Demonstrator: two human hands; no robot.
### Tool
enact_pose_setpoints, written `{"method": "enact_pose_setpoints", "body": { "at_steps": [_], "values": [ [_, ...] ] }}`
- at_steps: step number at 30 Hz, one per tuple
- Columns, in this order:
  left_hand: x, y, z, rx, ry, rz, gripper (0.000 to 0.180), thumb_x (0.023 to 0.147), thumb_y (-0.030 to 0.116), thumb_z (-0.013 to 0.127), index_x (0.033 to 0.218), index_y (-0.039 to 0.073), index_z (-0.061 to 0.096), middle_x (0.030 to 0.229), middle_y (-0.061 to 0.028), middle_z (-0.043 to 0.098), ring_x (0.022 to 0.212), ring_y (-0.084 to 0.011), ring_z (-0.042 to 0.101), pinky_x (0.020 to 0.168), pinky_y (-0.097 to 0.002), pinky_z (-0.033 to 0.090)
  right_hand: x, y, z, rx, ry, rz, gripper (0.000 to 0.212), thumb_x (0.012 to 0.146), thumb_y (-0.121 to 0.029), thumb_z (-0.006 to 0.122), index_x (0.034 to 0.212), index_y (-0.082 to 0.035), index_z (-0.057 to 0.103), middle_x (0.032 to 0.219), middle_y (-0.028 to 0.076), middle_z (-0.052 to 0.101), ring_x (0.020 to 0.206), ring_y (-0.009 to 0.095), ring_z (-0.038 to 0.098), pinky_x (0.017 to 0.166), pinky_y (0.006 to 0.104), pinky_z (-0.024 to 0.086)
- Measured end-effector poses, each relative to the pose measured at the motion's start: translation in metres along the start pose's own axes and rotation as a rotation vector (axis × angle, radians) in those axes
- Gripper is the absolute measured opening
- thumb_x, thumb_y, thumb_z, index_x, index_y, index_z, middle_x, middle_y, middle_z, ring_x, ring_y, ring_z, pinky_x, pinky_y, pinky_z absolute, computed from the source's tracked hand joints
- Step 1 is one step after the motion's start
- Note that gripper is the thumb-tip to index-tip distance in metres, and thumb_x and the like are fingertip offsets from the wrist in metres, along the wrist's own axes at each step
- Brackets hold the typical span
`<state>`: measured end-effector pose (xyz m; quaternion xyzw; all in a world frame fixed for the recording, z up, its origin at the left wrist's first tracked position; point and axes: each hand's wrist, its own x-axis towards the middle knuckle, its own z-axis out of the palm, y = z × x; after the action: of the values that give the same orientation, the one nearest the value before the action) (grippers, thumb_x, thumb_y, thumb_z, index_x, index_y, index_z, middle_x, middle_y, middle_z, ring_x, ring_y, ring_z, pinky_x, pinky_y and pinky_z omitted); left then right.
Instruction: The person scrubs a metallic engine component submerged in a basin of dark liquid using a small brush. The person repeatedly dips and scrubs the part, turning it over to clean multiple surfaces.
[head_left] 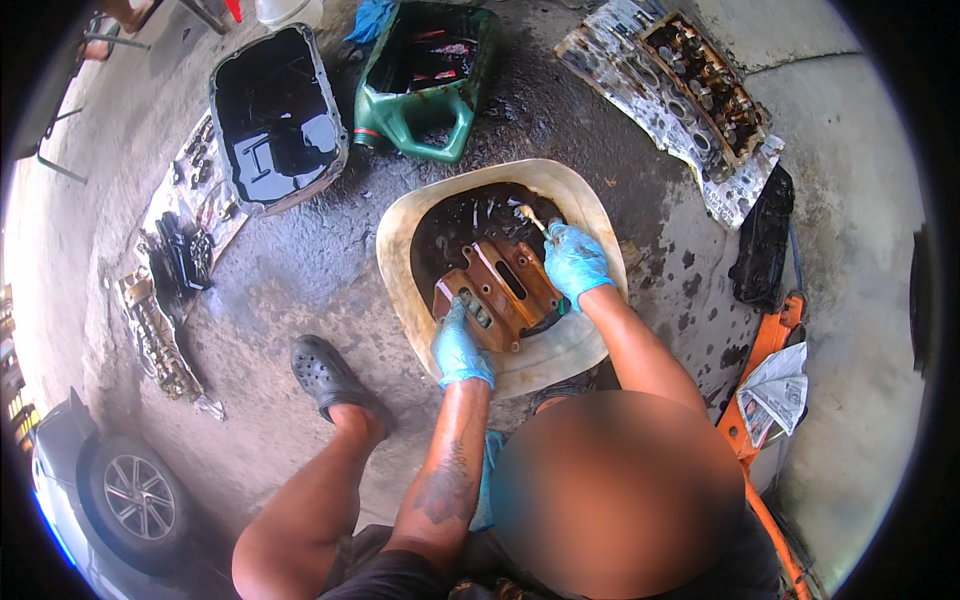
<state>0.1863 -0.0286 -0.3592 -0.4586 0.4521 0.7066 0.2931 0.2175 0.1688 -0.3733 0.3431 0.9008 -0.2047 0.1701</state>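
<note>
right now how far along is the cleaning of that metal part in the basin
Midway, by the look of it. Already done: the rusty brown metal part sits in the cream basin of dark fluid, and its upper face shows bare metal. In hand: the left hand steadies its near edge while the right hand works a brush at the far end. Left: grime darkens the slots, and greasy parts lie on the paper.

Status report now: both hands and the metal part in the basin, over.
Left hand holds rusty metal cover edge. Right hand holds brush above it. Cover sits in beige basin, dark liquid. Nothing blocking.
</note>
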Motion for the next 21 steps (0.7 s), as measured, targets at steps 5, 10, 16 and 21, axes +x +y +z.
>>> {"method": "enact_pose_setpoints", "body": {
  "at_steps": [5,10,16,21],
  "values": [
    [0.001,0.0,0.0,0.022,0.03,-0.029,0.035,0.094,0.018,0.063,0.127,0.006,0.059,0.114,-0.0087,0.066,0.097,-0.0216,0.066,0.085,-0.0372,0.055,-0.015,-0.012,0.019,-0.013,-0.02,-0.143,0.031,0.094,-0.022,0.053,0.118,-0.003,0.057,0.093,0.022,0.064,0.084,0.033,0.068,0.074,0.0457,0.053],
    [0.006,-0.003,-0.002,0.008,-0.04,0.029,0.039,0.1,0.024,0.055,0.138,0.016,0.052,0.118,-0.0076,0.065,0.101,-0.0197,0.065,0.084,-0.0338,0.055,-0.067,-0.035,0.017,0.21,-0.2,-0.393,0.033,0.091,-0.011,0.048,0.122,-0.002,0.057,0.091,0.024,0.067,0.085,0.039,0.067,0.072,0.0472,0.053],
    [0.008,-0.005,0.0,0.125,0.055,-0.009,0.041,0.101,0.031,0.055,0.132,0.005,0.055,0.107,-0.0071,0.068,0.09,-0.0158,0.066,0.072,-0.0299,0.056,-0.079,-0.024,0.032,-0.16,-0.152,-0.446,0.044,0.093,-0.014,0.045,0.136,-0.007,0.051,0.08,0.02,0.068,0.065,0.038,0.065,0.055,0.0506,0.049],
    [-0.004,0.0,0.006,0.274,0.114,0.063,0.048,0.098,0.041,0.058,0.118,-0.002,0.061,0.1,-0.0071,0.068,0.082,-0.0154,0.065,0.07,-0.0294,0.053,-0.072,-0.03,0.022,-0.001,-0.107,-0.278,0.048,0.094,-0.016,0.046,0.141,-0.007,0.045,0.074,0.018,0.067,0.063,0.036,0.065,0.055,0.0487,0.048]
  ]
}}
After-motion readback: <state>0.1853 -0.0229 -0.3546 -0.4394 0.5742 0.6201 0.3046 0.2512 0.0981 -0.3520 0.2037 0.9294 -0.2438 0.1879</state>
